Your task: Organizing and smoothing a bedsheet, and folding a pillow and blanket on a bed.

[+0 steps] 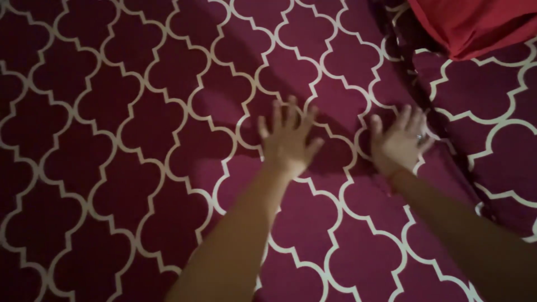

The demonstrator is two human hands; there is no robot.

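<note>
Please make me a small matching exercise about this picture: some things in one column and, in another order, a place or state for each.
Things:
1. left hand
2. right hand
3. red cloth
4. patterned sheet

Places or states:
a. top right corner
b. fingers spread, near the middle
c. spread under both hands
d. flat beside a dark fold, ring on one finger

Pairs: 1-b, 2-d, 3-a, 4-c

Left hand (286, 142), right hand (400, 142) spread flat on maroon patterned sheet (112, 140)
</note>
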